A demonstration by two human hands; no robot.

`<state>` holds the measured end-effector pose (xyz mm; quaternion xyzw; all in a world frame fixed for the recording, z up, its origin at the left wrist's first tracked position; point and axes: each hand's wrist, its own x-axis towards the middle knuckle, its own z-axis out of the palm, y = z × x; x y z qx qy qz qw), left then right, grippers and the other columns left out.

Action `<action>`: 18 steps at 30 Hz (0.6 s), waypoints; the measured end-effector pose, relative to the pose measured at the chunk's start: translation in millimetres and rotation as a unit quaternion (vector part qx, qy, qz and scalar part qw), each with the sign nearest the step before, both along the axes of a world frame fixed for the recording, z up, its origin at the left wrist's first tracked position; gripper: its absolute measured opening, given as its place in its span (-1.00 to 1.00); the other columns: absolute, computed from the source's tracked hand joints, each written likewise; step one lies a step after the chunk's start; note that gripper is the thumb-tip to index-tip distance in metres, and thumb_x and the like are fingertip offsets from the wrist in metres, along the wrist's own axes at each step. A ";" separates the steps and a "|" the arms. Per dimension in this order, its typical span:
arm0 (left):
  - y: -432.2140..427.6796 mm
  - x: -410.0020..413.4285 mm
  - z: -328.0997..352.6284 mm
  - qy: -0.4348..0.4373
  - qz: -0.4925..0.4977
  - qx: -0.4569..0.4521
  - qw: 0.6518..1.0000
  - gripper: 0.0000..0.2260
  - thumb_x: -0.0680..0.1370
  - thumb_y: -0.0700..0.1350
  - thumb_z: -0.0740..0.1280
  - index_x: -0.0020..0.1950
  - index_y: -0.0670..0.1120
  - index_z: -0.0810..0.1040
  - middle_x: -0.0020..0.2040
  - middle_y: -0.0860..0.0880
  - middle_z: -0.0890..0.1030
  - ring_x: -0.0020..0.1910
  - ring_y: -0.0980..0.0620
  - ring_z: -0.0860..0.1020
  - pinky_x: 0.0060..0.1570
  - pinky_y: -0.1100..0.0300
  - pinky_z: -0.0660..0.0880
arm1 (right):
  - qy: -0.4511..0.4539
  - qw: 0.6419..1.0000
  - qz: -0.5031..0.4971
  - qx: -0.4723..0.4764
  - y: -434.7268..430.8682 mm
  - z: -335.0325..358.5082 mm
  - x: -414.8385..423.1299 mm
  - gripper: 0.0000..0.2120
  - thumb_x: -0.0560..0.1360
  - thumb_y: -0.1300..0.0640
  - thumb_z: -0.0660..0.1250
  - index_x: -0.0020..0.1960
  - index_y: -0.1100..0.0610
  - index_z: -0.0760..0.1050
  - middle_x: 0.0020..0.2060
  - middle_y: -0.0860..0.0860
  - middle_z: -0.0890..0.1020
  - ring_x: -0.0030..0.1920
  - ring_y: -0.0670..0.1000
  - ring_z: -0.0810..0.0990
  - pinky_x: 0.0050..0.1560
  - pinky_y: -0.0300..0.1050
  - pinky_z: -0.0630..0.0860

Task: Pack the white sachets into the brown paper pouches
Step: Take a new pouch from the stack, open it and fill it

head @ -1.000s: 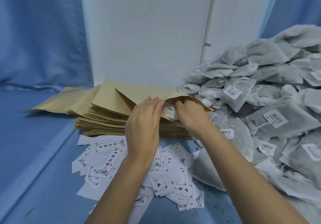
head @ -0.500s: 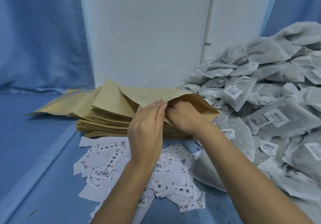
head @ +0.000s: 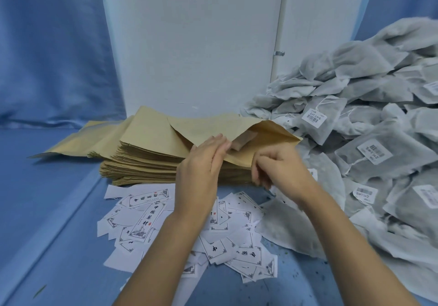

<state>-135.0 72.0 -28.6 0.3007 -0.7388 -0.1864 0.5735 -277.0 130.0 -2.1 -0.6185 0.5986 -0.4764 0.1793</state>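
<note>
Nearest you, lower centre: a scatter of printed paper labels [head: 147,222] on the blue surface [head: 59,210], with one flat sachet [head: 284,229] just right of them. Above that is your left hand [head: 201,172], fingers straight and laid on the upper flap of the top pouch [head: 272,137], thumb hidden. Your right hand [head: 277,165] sits at the mouth's lower lip, fingers curled and blurred; can't tell if it pinches the paper or holds nothing. The pouch mouth gapes toward you with something pale just inside, unclear what. It lies on the pouch stack [head: 147,163], centre frame. The sachet heap [head: 369,153] fills the right side, reaching the stack's right end. A white panel [head: 189,44] stands behind, upper centre.

Handling, my guess: sachets are light, limp fabric, likely to fold or snag by their strings, so take one by a short edge and slide it in flat. Pouches are thin paper and crease easily; hold by the lip, don't crush the mouth.
</note>
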 end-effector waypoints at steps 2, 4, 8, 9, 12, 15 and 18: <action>-0.5 1.0 -1.3 -0.006 0.000 -0.013 1.000 -0.75 0.56 -0.10 0.28 0.17 -0.16 0.62 0.18 -0.04 0.61 0.23 0.07 0.53 0.26 -0.06 0.44 | 0.072 0.985 0.048 0.151 6.8 3.1 -9.4 -0.65 0.39 0.32 0.15 -0.45 0.11 0.58 -0.49 0.03 0.62 -0.52 -0.05 0.50 -0.50 -0.38 0.34; -0.6 1.6 -1.1 0.001 -0.002 -0.014 1.000 -0.75 0.57 -0.11 0.28 0.18 -0.15 0.62 0.18 -0.03 0.61 0.23 0.08 0.53 0.26 -0.06 0.44 | 0.165 0.954 0.040 0.247 8.1 1.6 -18.0 -0.71 0.45 0.33 0.20 -0.26 0.10 0.64 -0.32 -0.04 0.68 -0.41 -0.18 0.57 -0.43 -0.45 0.38; 2.1 1.3 -0.1 0.003 0.006 -0.022 1.000 -0.69 0.57 -0.03 0.22 0.18 -0.13 0.61 0.17 -0.01 0.61 0.22 0.11 0.53 0.26 -0.05 0.45 | 0.304 0.882 -0.017 0.359 3.2 -10.4 -30.3 -0.78 0.49 0.17 0.30 0.12 0.01 0.56 0.10 -0.06 0.57 0.05 -0.05 0.52 -0.10 -0.26 0.47; 2.8 1.0 0.2 0.001 0.006 -0.024 1.000 -0.67 0.56 -0.01 0.20 0.18 -0.13 0.61 0.17 -0.01 0.61 0.22 0.11 0.53 0.26 -0.05 0.45 | 0.328 0.863 -0.020 0.383 3.2 -11.2 -29.8 -0.73 0.49 0.13 0.33 0.18 -0.01 0.52 0.12 -0.06 0.53 0.04 -0.03 0.50 -0.17 -0.26 0.44; 2.9 0.7 -0.2 -0.003 0.008 -0.030 1.000 -0.65 0.56 0.00 0.18 0.18 -0.14 0.61 0.16 -0.02 0.61 0.21 0.09 0.54 0.25 -0.06 0.46 | 0.338 0.840 -0.021 0.423 0.5 -13.7 -29.4 -0.53 0.45 0.11 0.38 0.34 0.01 0.41 0.21 -0.03 0.48 0.10 0.02 0.49 -0.07 -0.19 0.44; 1.9 1.2 -1.0 0.001 0.012 -0.033 0.999 -0.70 0.58 -0.06 0.22 0.18 -0.16 0.61 0.15 -0.03 0.62 0.20 0.08 0.55 0.25 -0.05 0.46 | 0.337 0.842 -0.054 0.419 -0.2 -14.3 -28.9 -0.43 0.40 0.10 0.44 0.37 0.10 0.36 0.25 0.03 0.48 0.06 0.07 0.51 -0.09 -0.15 0.48; 1.2 1.7 -1.2 0.003 0.018 -0.033 0.999 -0.75 0.59 -0.11 0.25 0.18 -0.15 0.61 0.15 -0.03 0.62 0.20 0.08 0.55 0.26 -0.01 0.45 | 0.302 0.876 -0.057 0.372 0.6 -12.8 -30.0 -0.41 0.34 0.13 0.53 0.33 0.06 0.43 0.15 -0.01 0.55 -0.05 0.00 0.53 -0.22 -0.25 0.45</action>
